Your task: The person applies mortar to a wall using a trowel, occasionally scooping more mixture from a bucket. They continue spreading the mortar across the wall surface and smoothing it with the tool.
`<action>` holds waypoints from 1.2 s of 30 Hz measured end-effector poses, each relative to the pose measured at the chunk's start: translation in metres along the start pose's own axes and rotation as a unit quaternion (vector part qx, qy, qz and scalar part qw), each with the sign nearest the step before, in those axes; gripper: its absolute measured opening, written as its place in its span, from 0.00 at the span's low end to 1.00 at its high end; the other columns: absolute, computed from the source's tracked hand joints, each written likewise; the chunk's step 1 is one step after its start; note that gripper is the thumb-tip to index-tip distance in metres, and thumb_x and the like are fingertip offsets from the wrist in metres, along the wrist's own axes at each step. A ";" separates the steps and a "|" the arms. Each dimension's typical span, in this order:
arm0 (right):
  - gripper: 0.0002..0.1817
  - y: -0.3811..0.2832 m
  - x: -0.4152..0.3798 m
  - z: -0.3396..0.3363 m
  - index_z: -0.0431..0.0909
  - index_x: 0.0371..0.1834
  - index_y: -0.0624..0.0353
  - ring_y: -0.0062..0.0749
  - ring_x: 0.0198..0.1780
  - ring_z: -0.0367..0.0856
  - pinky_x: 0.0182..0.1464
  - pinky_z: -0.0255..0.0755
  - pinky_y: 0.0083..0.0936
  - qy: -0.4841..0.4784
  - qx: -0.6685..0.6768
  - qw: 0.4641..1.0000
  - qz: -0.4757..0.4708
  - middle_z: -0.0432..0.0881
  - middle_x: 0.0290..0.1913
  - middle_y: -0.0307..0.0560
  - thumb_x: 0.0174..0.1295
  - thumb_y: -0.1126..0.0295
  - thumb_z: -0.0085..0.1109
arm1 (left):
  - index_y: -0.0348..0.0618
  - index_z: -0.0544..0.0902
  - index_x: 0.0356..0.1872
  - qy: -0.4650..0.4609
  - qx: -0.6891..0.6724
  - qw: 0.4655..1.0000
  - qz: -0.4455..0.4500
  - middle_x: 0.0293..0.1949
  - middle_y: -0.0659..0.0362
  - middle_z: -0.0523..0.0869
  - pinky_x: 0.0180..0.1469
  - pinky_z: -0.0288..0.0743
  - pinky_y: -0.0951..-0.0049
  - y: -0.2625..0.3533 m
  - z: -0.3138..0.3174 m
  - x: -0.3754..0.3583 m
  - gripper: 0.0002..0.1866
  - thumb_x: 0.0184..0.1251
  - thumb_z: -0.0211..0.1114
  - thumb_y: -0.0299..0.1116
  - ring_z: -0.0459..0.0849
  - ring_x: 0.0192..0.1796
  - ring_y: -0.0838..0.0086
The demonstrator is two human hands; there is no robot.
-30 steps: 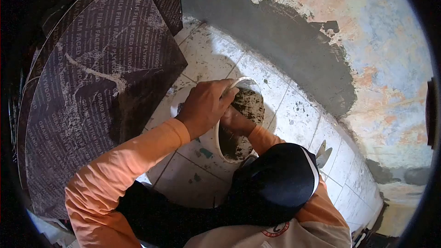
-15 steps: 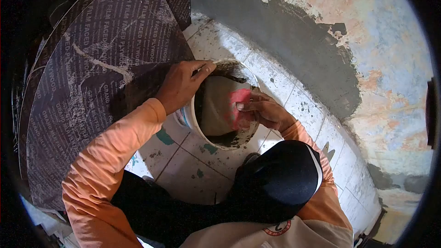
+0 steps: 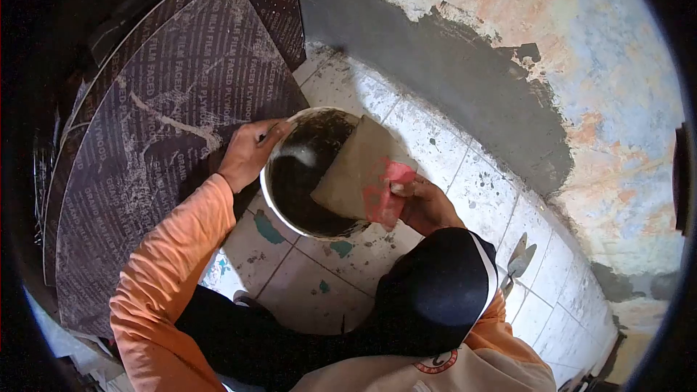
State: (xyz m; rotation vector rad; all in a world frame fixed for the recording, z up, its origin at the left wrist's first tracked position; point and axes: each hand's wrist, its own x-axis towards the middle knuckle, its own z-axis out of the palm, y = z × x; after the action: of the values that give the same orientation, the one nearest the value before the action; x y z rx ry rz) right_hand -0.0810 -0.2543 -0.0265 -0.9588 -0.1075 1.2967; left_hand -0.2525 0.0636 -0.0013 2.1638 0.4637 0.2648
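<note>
My left hand [image 3: 248, 156] is closed on the left side of the rim of a white bucket [image 3: 266, 192], thumb over the edge. Dark grey residue smears the bucket's inner wall. In my right hand [image 3: 433, 207] is a wide putty scraper [image 3: 352, 167], pinched at its red grip between thumb and fingers. Its flat blade, coated grey-beige, slants over the right part of the bucket's mouth and hides that part of the inside. The bucket is between my knees and the wall.
Dark printed plywood sheets [image 3: 174, 101] stand at the left. A wall [image 3: 450, 80] with a grey plaster band rises on the right. A pointed trowel [image 3: 520, 259] lies on the white tiled floor [image 3: 475, 181], which is spotted with grey and green splashes.
The bucket and my left hand have shifted left, and more of the bucket's inside shows. The scraper has come out over the bucket's right rim, with my right hand slightly lower in view.
</note>
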 end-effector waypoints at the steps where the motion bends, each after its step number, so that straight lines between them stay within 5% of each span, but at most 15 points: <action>1: 0.33 0.004 0.003 -0.004 0.73 0.74 0.61 0.42 0.64 0.85 0.72 0.75 0.47 -0.011 0.004 1.000 0.003 0.85 0.65 0.49 0.65 0.68 0.71 | 0.33 0.87 0.63 0.005 -0.002 1.000 -0.018 0.50 0.49 0.94 0.57 0.81 0.70 -0.007 -0.002 -0.002 0.22 0.88 0.59 0.43 0.88 0.50 0.74; 4: 0.34 0.009 0.013 -0.010 0.73 0.74 0.62 0.43 0.66 0.84 0.73 0.74 0.48 0.001 0.020 0.999 -0.025 0.85 0.65 0.49 0.64 0.71 0.69 | 0.33 0.88 0.59 0.031 -0.022 0.999 -0.031 0.46 0.59 0.93 0.56 0.80 0.71 -0.034 -0.006 -0.012 0.20 0.88 0.60 0.43 0.84 0.48 0.79; 5: 0.21 -0.004 0.008 0.007 0.81 0.66 0.64 0.38 0.61 0.87 0.71 0.77 0.40 -0.014 0.056 0.997 -0.042 0.87 0.61 0.47 0.69 0.75 0.64 | 0.33 0.88 0.60 0.031 -0.046 0.997 -0.052 0.47 0.58 0.93 0.58 0.80 0.71 -0.036 -0.009 -0.017 0.21 0.87 0.62 0.42 0.84 0.49 0.78; 9: 0.17 -0.020 0.039 -0.004 0.82 0.62 0.65 0.35 0.60 0.87 0.73 0.76 0.40 -0.059 0.142 0.981 -0.120 0.86 0.62 0.47 0.70 0.79 0.58 | 0.35 0.88 0.62 0.036 -0.116 0.983 -0.139 0.49 0.60 0.92 0.58 0.79 0.72 -0.044 -0.013 -0.044 0.23 0.85 0.65 0.46 0.83 0.51 0.79; 13: 0.13 -0.056 0.108 -0.012 0.77 0.58 0.65 0.38 0.60 0.86 0.77 0.73 0.46 0.014 0.190 0.967 -0.168 0.86 0.57 0.47 0.73 0.79 0.54 | 0.38 0.87 0.65 0.053 -0.144 0.971 -0.182 0.51 0.60 0.92 0.57 0.81 0.71 -0.060 -0.016 -0.060 0.21 0.86 0.64 0.44 0.86 0.50 0.78; 16: 0.11 -0.073 0.184 -0.024 0.75 0.57 0.67 0.42 0.58 0.88 0.73 0.80 0.47 0.021 0.242 0.938 -0.249 0.87 0.54 0.50 0.74 0.80 0.53 | 0.38 0.87 0.65 0.066 -0.173 0.966 -0.181 0.52 0.61 0.92 0.58 0.81 0.73 -0.052 -0.014 -0.061 0.20 0.86 0.65 0.42 0.85 0.51 0.79; 18: 0.13 -0.090 0.222 -0.026 0.74 0.60 0.73 0.52 0.54 0.90 0.68 0.86 0.44 0.048 0.248 0.924 -0.288 0.87 0.52 0.63 0.76 0.82 0.46 | 0.37 0.87 0.65 0.069 -0.196 0.960 -0.187 0.53 0.61 0.92 0.59 0.80 0.73 -0.061 -0.014 -0.060 0.19 0.86 0.65 0.41 0.85 0.52 0.80; 25: 0.14 -0.133 0.297 -0.023 0.70 0.56 0.83 0.66 0.58 0.88 0.64 0.89 0.48 0.030 0.225 0.920 -0.319 0.84 0.56 0.78 0.70 0.86 0.42 | 0.35 0.87 0.64 0.051 -0.189 0.965 -0.177 0.53 0.59 0.92 0.59 0.81 0.72 -0.055 -0.018 -0.052 0.21 0.85 0.65 0.43 0.85 0.53 0.78; 27: 0.12 -0.146 0.302 -0.009 0.69 0.49 0.79 0.68 0.48 0.90 0.58 0.92 0.51 0.068 0.238 0.907 -0.340 0.85 0.46 0.77 0.65 0.88 0.38 | 0.35 0.87 0.64 0.050 -0.180 0.969 -0.162 0.53 0.59 0.92 0.59 0.80 0.72 -0.073 -0.016 -0.049 0.21 0.85 0.65 0.43 0.85 0.53 0.78; 33: 0.14 -0.219 0.328 -0.003 0.68 0.54 0.84 0.72 0.55 0.86 0.60 0.89 0.59 0.106 0.357 0.870 -0.324 0.75 0.61 0.75 0.66 0.91 0.40 | 0.34 0.87 0.64 0.054 -0.158 0.973 -0.161 0.53 0.58 0.92 0.60 0.80 0.71 -0.059 -0.020 -0.041 0.22 0.86 0.64 0.43 0.84 0.54 0.78; 36: 0.14 -0.277 0.344 -0.018 0.73 0.54 0.83 0.74 0.58 0.82 0.58 0.92 0.57 0.140 0.324 0.863 -0.362 0.78 0.61 0.72 0.68 0.91 0.41 | 0.33 0.87 0.64 0.045 -0.170 0.971 -0.161 0.54 0.58 0.92 0.61 0.79 0.72 -0.072 -0.018 -0.040 0.22 0.86 0.65 0.43 0.84 0.55 0.79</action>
State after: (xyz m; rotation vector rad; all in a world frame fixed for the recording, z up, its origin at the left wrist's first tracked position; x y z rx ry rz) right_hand 0.2502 0.0371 -0.0061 -0.4275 0.1781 0.4196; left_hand -0.3118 0.0992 -0.0493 1.7173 0.7539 0.2415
